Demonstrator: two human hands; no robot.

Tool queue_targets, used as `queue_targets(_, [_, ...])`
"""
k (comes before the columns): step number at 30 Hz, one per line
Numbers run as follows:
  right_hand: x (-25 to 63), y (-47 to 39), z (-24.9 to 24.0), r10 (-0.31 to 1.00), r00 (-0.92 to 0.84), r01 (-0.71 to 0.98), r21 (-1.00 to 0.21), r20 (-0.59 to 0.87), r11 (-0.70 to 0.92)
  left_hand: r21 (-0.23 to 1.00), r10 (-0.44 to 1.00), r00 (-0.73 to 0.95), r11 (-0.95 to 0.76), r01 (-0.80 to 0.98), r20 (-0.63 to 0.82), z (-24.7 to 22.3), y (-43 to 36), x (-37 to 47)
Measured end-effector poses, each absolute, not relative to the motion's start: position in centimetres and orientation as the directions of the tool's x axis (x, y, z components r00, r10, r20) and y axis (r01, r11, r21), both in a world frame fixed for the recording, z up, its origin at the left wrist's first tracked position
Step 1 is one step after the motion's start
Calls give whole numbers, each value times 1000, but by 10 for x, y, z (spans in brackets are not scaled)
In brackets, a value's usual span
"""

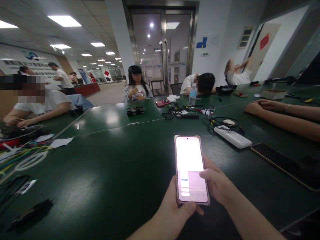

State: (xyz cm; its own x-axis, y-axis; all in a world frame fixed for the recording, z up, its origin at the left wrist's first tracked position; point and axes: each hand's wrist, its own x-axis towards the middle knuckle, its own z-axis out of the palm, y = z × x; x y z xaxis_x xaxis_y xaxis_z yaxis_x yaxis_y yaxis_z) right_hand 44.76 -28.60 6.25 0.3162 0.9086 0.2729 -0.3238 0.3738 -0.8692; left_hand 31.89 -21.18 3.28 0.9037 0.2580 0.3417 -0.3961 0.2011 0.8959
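Observation:
A phone [191, 156] with a bright, mostly white screen is held upright above the dark green table [112, 166]. My left hand [172, 210] grips its lower left side, the thumb lying across the bottom edge. On the right side, my right hand [220, 183] is closed round the case, its thumb over the lower right part of the screen. Some fingers of both hands are hidden behind the phone.
A white device [232, 136], cables [172, 111] and a dark phone [285, 163] lie to the right and beyond. A bottle [192, 96] stands farther back. Wires [30, 160] spread at the left. Several people sit around; another person's arms [282, 115] rest at the right.

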Motion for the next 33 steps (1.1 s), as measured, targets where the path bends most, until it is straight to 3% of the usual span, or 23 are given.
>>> queue_targets(9, [445, -286, 65, 917, 320, -381, -854, 239, 355, 901, 268, 902, 185, -392, 338, 29, -210, 320])
queue_targets(33, [446, -286, 64, 855, 466, -324, -856, 227, 404, 911, 224, 928, 227, -345, 296, 30, -210, 320])
